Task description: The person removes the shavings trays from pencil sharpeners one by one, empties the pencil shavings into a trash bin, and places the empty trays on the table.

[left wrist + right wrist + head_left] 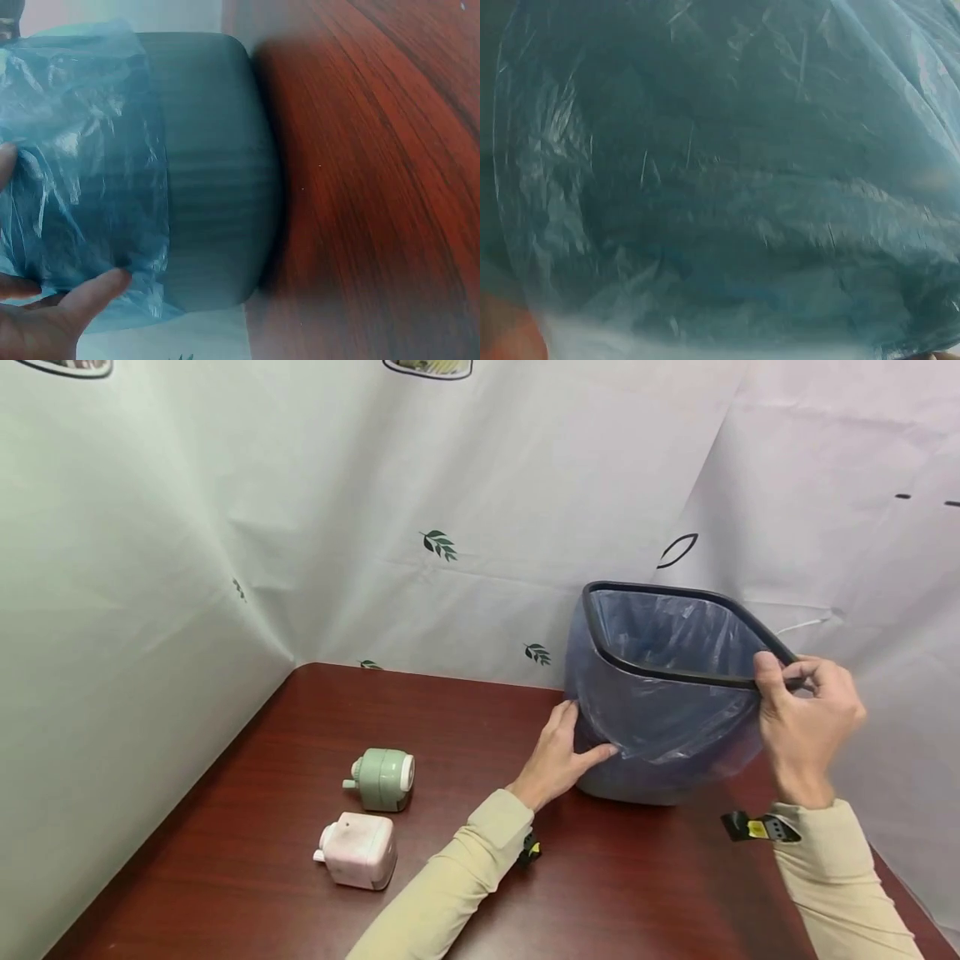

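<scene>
A trash can (630, 795) lined with a translucent blue bag (660, 718) stands on the table, with a black rim ring (660, 674) around its top. My right hand (813, 718) pinches the ring at its near right corner, thumb on the upper side. At the can's left side my left hand (558, 756) rests against the bag, its thumb extended across the front. In the left wrist view, the bag's loose edge (161, 187) hangs partway down the ribbed can (217, 172). Bag film (720, 187) nearly fills the right wrist view.
On the left of the brown table (247, 827) are two small devices with crank-like knobs, one green (382, 779) and one pink (362, 852). A pale cloth backdrop (465, 468) with leaf prints hangs close behind the can. Another cloth side (112, 652) borders the table's left.
</scene>
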Demonstrator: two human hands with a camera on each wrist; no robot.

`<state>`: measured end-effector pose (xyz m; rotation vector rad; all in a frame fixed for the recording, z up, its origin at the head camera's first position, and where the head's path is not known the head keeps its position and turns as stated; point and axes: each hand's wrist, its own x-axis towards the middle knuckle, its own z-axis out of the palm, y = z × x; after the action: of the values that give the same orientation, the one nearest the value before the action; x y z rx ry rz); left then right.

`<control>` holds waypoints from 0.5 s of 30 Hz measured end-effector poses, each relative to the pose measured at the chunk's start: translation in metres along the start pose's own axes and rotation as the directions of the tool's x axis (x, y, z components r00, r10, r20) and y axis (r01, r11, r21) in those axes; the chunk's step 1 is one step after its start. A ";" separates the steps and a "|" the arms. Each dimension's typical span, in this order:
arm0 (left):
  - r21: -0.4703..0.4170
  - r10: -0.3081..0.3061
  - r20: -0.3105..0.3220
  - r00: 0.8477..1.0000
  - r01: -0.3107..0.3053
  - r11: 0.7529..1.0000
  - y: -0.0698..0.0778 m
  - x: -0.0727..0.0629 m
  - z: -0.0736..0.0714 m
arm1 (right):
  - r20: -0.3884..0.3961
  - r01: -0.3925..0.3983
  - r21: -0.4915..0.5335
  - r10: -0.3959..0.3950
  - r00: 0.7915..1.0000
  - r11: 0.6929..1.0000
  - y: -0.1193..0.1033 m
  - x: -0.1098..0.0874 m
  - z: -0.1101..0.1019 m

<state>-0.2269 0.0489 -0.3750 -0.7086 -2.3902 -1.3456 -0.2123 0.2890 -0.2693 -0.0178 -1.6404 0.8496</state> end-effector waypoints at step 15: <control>0.025 0.074 -0.203 0.976 -0.071 0.997 -0.018 -0.023 -0.036 | 0.334 0.132 0.135 -0.171 0.927 0.982 -0.028 -0.018 0.008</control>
<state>-0.2171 0.0045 -0.3801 -0.6154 -2.1917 -1.2993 -0.2017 0.2562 -0.2694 0.3499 -1.8896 0.8560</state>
